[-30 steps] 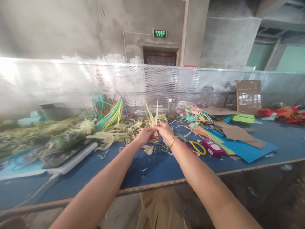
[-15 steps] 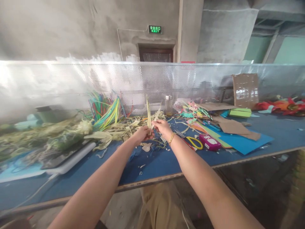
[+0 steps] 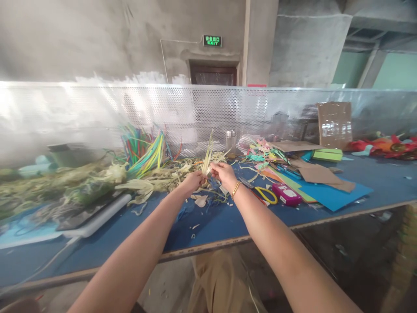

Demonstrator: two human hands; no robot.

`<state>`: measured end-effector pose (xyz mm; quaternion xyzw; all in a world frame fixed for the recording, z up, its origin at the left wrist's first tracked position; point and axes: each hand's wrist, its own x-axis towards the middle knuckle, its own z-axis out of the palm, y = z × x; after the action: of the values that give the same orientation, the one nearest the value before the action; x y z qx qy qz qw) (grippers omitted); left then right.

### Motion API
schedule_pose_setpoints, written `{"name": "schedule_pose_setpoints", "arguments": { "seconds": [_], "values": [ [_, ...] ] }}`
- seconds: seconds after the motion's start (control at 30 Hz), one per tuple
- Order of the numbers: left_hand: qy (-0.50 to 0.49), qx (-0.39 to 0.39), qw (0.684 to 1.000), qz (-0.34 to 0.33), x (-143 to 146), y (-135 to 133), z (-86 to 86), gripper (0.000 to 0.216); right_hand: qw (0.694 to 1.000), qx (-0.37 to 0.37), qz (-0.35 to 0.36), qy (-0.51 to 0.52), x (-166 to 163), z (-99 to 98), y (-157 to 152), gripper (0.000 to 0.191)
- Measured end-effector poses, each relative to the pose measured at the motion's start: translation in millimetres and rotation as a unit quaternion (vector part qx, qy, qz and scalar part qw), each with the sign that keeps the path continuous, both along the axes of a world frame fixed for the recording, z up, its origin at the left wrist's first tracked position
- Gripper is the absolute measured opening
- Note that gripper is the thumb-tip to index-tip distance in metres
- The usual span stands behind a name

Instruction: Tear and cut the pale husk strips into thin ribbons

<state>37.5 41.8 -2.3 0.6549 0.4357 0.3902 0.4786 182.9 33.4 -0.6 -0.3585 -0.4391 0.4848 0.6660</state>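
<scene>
Pinching narrowly, the left hand (image 3: pixel 194 181) holds pale husk strips (image 3: pixel 207 157) upright. The right hand (image 3: pixel 224 174) is just beside, its grip unclear.

Far wall (image 3: pixel 81 43) is bare grey concrete, with a lit green exit sign (image 3: pixel 212 41) above a dark door (image 3: pixel 213 77). A perforated screen (image 3: pixel 208 104) stands beyond the blue table (image 3: pixel 211 228). The near floor (image 3: pixel 169 282) is grey.
</scene>
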Motion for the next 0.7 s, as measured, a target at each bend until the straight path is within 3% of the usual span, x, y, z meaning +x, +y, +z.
{"name": "schedule_pose_setpoints", "arguments": {
  "seconds": [0.17, 0.3, 0.5, 0.7],
  "values": [
    [-0.011, -0.026, 1.000, -0.005, -1, 0, 0.2, 0.006, 0.998, -0.012, 0.049, -0.039, 4, -3.9, 4, 0.035],
    [-0.008, -0.057, 0.997, -0.060, 1, -8, 3.3, 0.006, 0.993, -0.011, 0.078, -0.088, 6, -6.3, 7, 0.041],
    [-0.031, -0.098, 0.990, -0.099, 3, -17, 12.3, 0.010, 0.997, 0.024, 0.038, -0.068, 3, -7.0, 8, 0.041],
    [-0.048, -0.128, 0.982, -0.128, 6, -21, 19.1, 0.018, 0.998, 0.030, 0.043, -0.044, 2, -6.1, 7, 0.039]
  ]
}}
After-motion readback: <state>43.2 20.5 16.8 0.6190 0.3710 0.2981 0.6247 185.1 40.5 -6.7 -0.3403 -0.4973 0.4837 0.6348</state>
